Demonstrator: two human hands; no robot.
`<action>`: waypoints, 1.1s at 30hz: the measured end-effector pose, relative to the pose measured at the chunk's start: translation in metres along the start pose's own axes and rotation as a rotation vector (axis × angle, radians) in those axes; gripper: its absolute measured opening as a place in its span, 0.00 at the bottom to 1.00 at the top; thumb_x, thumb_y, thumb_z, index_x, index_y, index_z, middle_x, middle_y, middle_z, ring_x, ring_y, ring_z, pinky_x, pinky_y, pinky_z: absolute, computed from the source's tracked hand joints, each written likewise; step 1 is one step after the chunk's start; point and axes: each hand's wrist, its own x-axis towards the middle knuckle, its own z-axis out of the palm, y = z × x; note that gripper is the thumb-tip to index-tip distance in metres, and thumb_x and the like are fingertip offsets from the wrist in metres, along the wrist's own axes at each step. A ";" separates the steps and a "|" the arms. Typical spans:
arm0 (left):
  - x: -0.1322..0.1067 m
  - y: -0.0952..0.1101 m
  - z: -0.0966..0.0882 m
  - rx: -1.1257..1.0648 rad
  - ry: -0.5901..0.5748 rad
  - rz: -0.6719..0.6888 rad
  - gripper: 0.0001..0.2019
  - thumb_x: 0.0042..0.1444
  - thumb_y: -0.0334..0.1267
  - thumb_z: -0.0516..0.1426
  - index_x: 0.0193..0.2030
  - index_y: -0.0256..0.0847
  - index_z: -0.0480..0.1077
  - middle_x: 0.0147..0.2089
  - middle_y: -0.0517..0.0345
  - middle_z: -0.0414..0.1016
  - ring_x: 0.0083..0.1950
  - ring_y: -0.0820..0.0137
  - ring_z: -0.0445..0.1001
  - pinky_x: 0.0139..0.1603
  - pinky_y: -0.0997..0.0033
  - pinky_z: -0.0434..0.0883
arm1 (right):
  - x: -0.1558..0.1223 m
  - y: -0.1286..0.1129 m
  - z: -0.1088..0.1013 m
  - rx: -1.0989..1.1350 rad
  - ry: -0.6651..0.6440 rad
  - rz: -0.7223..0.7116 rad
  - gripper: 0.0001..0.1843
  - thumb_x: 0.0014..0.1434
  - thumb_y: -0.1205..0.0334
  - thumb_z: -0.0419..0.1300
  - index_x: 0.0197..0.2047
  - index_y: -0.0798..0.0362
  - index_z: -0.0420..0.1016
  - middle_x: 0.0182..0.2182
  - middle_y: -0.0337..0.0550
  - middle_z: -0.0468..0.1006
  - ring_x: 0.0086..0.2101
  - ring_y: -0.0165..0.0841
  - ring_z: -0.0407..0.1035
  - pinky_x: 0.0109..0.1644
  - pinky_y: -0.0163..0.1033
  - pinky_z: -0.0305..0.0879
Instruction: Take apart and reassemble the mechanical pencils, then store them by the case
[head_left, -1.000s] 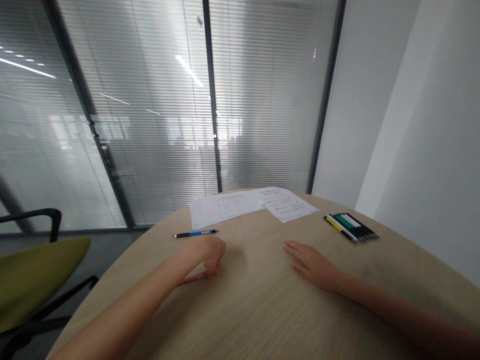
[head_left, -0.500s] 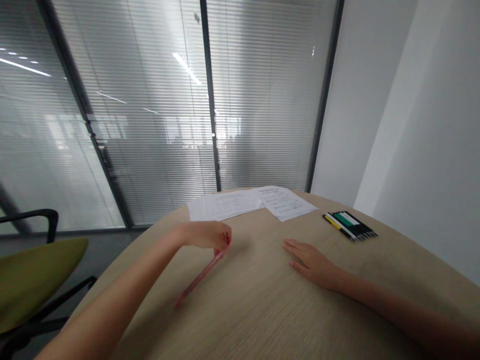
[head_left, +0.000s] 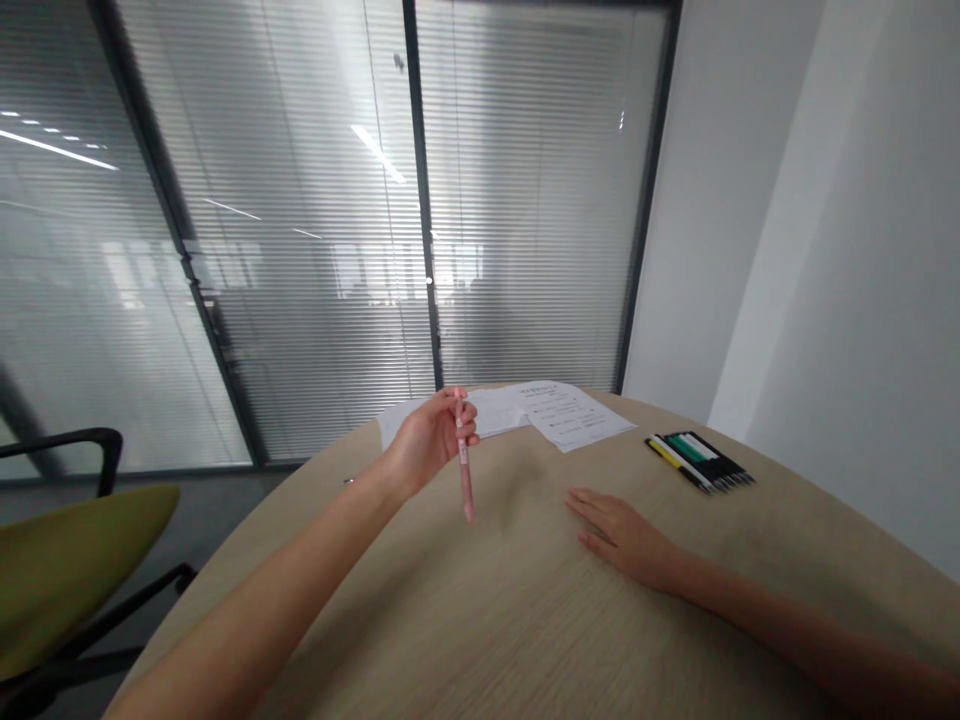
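A slim pink pen (head_left: 466, 482) is pinched in the fingers of my left hand (head_left: 429, 440), raised above the table. The pen points down and slightly toward me, its upper end between my fingertips. My right hand (head_left: 619, 533) lies flat on the wooden table (head_left: 510, 620), fingers stretched out and holding nothing. Beyond and to the right of it, several pens (head_left: 701, 462) with black, white, yellow and green parts lie side by side in a row.
Printed paper sheets (head_left: 574, 415) lie at the far side of the table, partly behind my left hand. The small tip of an object (head_left: 349, 481) shows beside my left wrist. A green chair (head_left: 82, 560) stands at left; glass panels with blinds (head_left: 322, 250) rise behind.
My left hand has turned palm-up and lifted, swinging the pen from a slant at lower left to a nearly upright position. My right hand has stayed in place on the table.
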 end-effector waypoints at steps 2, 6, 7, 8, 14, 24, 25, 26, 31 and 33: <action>0.001 0.002 -0.002 -0.068 0.037 0.005 0.05 0.50 0.32 0.45 0.26 0.39 0.59 0.18 0.65 0.56 0.16 0.79 0.57 0.19 0.78 0.61 | 0.001 0.001 0.001 -0.002 -0.005 -0.006 0.27 0.57 0.53 0.41 0.56 0.59 0.56 0.56 0.49 0.55 0.55 0.35 0.49 0.57 0.43 0.46; 0.003 0.005 -0.007 -0.107 0.058 -0.031 0.08 0.48 0.37 0.48 0.22 0.37 0.61 0.14 0.68 0.48 0.13 0.79 0.50 0.13 0.81 0.53 | 0.001 0.001 0.001 0.006 0.001 -0.006 0.27 0.57 0.54 0.42 0.56 0.61 0.56 0.56 0.50 0.55 0.55 0.36 0.49 0.57 0.43 0.46; 0.004 0.005 -0.008 -0.109 0.057 -0.029 0.08 0.47 0.36 0.48 0.21 0.37 0.61 0.13 0.68 0.46 0.12 0.80 0.48 0.12 0.82 0.50 | 0.001 0.001 0.000 0.010 0.004 -0.006 0.27 0.57 0.54 0.42 0.56 0.61 0.56 0.56 0.50 0.55 0.55 0.36 0.50 0.57 0.43 0.46; 0.004 0.005 -0.010 -0.109 0.057 -0.025 0.06 0.45 0.34 0.48 0.20 0.37 0.61 0.12 0.69 0.44 0.12 0.80 0.46 0.11 0.83 0.48 | 0.001 0.001 0.000 0.012 0.007 -0.007 0.27 0.57 0.54 0.42 0.56 0.61 0.56 0.56 0.50 0.55 0.55 0.36 0.50 0.57 0.43 0.46; 0.004 -0.006 -0.015 -0.173 0.099 -0.049 0.04 0.39 0.29 0.47 0.20 0.37 0.61 0.12 0.71 0.38 0.10 0.81 0.41 0.10 0.84 0.41 | 0.000 0.000 0.000 0.005 0.020 -0.011 0.26 0.57 0.54 0.42 0.55 0.60 0.57 0.56 0.50 0.56 0.55 0.36 0.50 0.57 0.43 0.46; 0.004 -0.018 -0.008 -0.256 0.054 -0.133 0.09 0.46 0.39 0.49 0.22 0.36 0.62 0.13 0.70 0.44 0.12 0.81 0.46 0.11 0.83 0.48 | 0.000 0.001 0.001 0.002 0.035 -0.023 0.26 0.57 0.55 0.43 0.55 0.61 0.57 0.55 0.51 0.56 0.54 0.36 0.50 0.57 0.44 0.47; 0.004 -0.018 -0.006 -0.255 0.056 -0.132 0.09 0.47 0.40 0.49 0.23 0.36 0.62 0.13 0.69 0.45 0.12 0.80 0.47 0.12 0.83 0.49 | 0.000 0.001 0.001 0.000 0.035 -0.023 0.26 0.57 0.55 0.43 0.55 0.61 0.57 0.55 0.51 0.56 0.54 0.36 0.51 0.57 0.44 0.47; 0.004 -0.019 -0.006 -0.249 0.059 -0.130 0.09 0.47 0.38 0.49 0.23 0.36 0.62 0.13 0.69 0.45 0.12 0.80 0.48 0.12 0.83 0.49 | 0.000 0.001 0.001 -0.004 0.034 -0.025 0.26 0.57 0.55 0.42 0.56 0.61 0.57 0.55 0.50 0.56 0.54 0.36 0.50 0.57 0.43 0.47; 0.004 -0.023 -0.006 -0.182 0.122 -0.092 0.05 0.45 0.28 0.47 0.22 0.38 0.60 0.13 0.70 0.43 0.11 0.81 0.45 0.11 0.83 0.46 | 0.000 0.003 0.003 -0.010 0.033 -0.038 0.26 0.57 0.55 0.42 0.56 0.60 0.56 0.55 0.50 0.56 0.54 0.35 0.50 0.57 0.44 0.47; 0.004 -0.025 -0.008 -0.155 0.176 -0.077 0.05 0.44 0.28 0.47 0.21 0.38 0.58 0.13 0.71 0.42 0.11 0.81 0.43 0.10 0.84 0.44 | 0.000 0.004 0.004 -0.006 0.041 -0.036 0.26 0.57 0.54 0.42 0.56 0.59 0.56 0.55 0.49 0.56 0.54 0.35 0.50 0.57 0.43 0.47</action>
